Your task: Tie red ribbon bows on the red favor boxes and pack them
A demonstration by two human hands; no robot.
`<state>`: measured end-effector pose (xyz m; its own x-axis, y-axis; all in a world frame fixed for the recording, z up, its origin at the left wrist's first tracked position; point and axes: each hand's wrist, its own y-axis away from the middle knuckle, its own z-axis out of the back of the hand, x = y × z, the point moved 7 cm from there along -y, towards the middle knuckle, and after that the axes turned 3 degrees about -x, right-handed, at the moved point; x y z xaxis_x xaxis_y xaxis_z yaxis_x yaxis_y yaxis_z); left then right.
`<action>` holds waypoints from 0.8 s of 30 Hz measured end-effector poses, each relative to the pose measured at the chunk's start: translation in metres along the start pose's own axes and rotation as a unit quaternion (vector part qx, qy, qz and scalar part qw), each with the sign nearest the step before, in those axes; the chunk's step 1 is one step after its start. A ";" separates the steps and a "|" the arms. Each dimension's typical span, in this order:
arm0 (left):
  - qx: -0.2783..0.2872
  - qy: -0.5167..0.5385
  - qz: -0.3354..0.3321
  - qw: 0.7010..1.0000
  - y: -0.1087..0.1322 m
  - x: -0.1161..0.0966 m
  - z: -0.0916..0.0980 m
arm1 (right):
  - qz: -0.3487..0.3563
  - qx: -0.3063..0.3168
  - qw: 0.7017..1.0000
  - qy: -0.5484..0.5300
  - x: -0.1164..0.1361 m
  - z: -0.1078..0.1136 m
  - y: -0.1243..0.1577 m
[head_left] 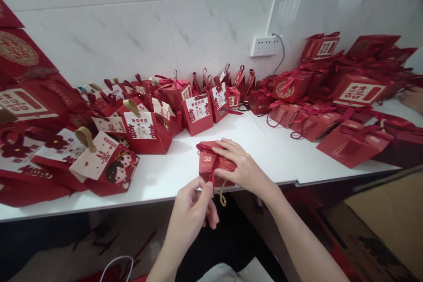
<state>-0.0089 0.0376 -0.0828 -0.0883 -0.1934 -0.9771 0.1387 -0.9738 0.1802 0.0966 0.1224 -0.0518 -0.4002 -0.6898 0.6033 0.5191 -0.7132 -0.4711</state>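
From where I stand, the left hand (194, 205) has a red ribbon (212, 175) pinched between thumb and fingers, the other fingers curled loosely just off the front of the surface (183, 169). The right hand (243, 165) lies spread over a small red box (205, 165), fingers stretched across its top rather than closed round it, probably to steady it against any pull on the ribbon. The box sits at the near edge of the surface, between the hands, which I take to be for easy reach. A gold cord (222, 198) dangles past that edge; the right hand hides where it starts. Further out, to the left, loop-topped boxes (142, 134) stand packed together, most with handles up, an arrangement that likely spares the loops from crushing. To the right, bow-tied boxes (360, 92) are heaped on one another, their flat faces presumably letting them stack. Behind, a power strip (265, 47) is set on the wall (194, 26), up above the boxes.
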 end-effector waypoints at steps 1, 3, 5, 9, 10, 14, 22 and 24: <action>0.007 -0.016 -0.002 1.000 0.003 0.000 0.000 | -0.002 0.001 1.000 -0.003 0.000 0.000 0.000; 0.028 -0.077 -0.004 0.997 0.007 -0.001 0.005 | -0.002 0.010 1.000 -0.014 0.000 0.002 0.002; 0.048 -0.161 0.002 0.986 0.007 -0.006 0.020 | -0.003 0.014 0.999 -0.036 -0.001 0.008 0.005; -0.015 -0.232 -0.035 0.972 -0.023 -0.036 0.077 | -0.052 -0.116 0.983 -0.130 -0.016 0.041 0.014; -0.026 -0.206 -0.065 0.976 -0.035 -0.046 0.086 | -0.086 -0.155 0.973 -0.147 -0.023 0.048 0.018; -0.022 -0.086 -0.131 0.987 -0.083 -0.067 0.080 | -0.241 -0.125 0.954 -0.129 -0.043 0.042 0.025; -0.024 -0.122 -0.084 0.989 -0.083 -0.041 0.011 | -0.274 -0.078 0.927 -0.245 -0.030 0.019 0.028; -0.048 -0.106 -0.080 0.990 -0.078 -0.038 0.012 | -0.278 -0.087 0.917 -0.271 -0.029 0.017 0.030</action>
<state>-0.0284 0.1199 -0.0582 -0.3208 -0.0677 -0.9447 0.1989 -0.9800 0.0027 0.1363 0.1231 -0.0727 -0.1071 -0.0833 0.9908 0.2006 -0.9778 -0.0605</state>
